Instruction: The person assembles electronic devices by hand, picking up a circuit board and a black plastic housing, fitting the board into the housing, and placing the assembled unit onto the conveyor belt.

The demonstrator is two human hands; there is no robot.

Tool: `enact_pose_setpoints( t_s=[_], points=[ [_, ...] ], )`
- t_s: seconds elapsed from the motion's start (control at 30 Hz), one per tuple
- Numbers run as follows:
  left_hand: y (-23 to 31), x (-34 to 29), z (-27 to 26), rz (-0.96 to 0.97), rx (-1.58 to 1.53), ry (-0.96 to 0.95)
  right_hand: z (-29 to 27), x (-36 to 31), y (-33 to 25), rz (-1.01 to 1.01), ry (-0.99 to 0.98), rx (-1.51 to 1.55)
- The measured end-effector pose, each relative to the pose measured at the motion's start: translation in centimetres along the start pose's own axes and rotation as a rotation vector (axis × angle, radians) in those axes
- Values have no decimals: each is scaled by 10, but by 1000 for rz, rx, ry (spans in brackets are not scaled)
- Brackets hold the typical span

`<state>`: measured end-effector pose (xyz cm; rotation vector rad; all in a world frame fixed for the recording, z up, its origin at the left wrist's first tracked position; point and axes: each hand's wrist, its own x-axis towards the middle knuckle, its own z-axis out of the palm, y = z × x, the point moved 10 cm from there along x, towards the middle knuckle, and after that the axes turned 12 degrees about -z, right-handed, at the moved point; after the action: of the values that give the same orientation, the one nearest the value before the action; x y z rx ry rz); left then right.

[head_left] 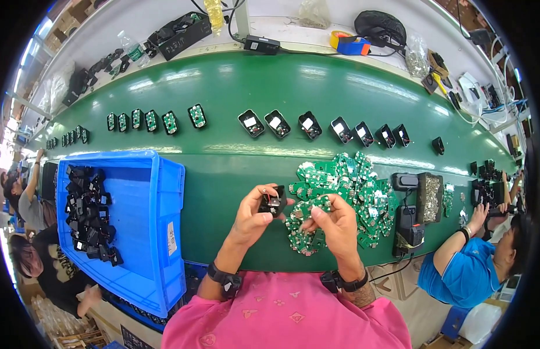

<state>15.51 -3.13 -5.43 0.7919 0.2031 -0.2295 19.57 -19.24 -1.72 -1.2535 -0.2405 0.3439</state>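
My left hand (249,215) is clamping a small black casing (274,203), thumb on the near side and fingers curling behind it; its open hollow is showing a bit of red wire. My right hand (339,228) is pinching a green circuit board (314,205) between thumb and forefinger, the tips pressing together on it, so neither hand is standing open. I am keeping the two pieces close side by side above the green desk (235,166), just in front of my pink top (281,314); whether they are touching, I cannot tell.

The board pile (366,195) is spreading beneath and beyond my right hand, many green boards lying over one another. Ahead of me, open black casings (277,124) are sitting in a row, and farther left, board-fitted casings (152,121) are continuing it. By my left side, a blue bin (143,224) is holding a heap of black casings (86,203). To my right, a co-worker in a blue shirt (464,267) is reaching over the desk.
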Motion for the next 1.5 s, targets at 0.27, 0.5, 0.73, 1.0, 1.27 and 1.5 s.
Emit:
enact_pose_setpoints(
  t_s=[0.27,0.5,0.73,1.0,1.27,1.5],
  points=[
    [25,-11,48,371,1155,234,19,4,13,-73,-150,-96],
    [13,-6,46,355,1095,94,17,-2,6,-21,-64,26],
    [-11,1,40,78,686,107,-7,4,-19,-249,155,-113],
    [3,-3,48,307,963,148,-9,-7,31,208,149,374],
    [14,-10,55,364,1048,154,-11,-8,40,254,87,394],
    [15,-8,57,380,1039,181,-1,-13,45,316,-82,186]
  ],
)
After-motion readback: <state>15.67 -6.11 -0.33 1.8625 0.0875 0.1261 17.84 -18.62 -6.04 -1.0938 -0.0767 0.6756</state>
